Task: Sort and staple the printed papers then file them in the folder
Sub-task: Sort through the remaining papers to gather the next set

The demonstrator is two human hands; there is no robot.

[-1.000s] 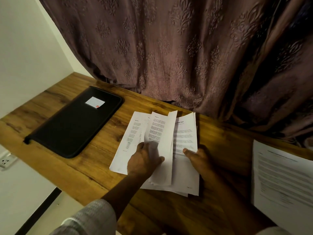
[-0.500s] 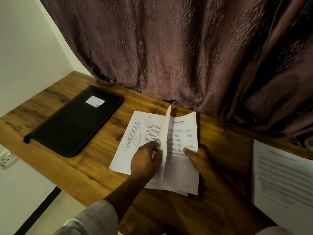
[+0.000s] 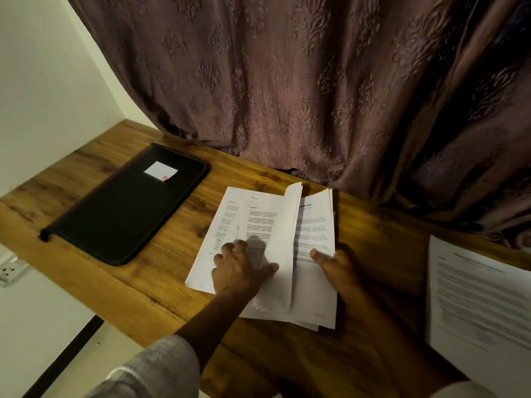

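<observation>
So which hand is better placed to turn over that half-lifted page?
Probably left: the left hand grips the raised page between thumb and fingers, while the right hand only rests its thumb on the stack beneath.

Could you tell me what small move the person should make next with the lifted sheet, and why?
Probably lay the half-turned white printed sheet down onto the white left-hand pile. The left hand pinches it raised between both piles, while the right hand rests its thumb on the white right-hand stack.
</observation>
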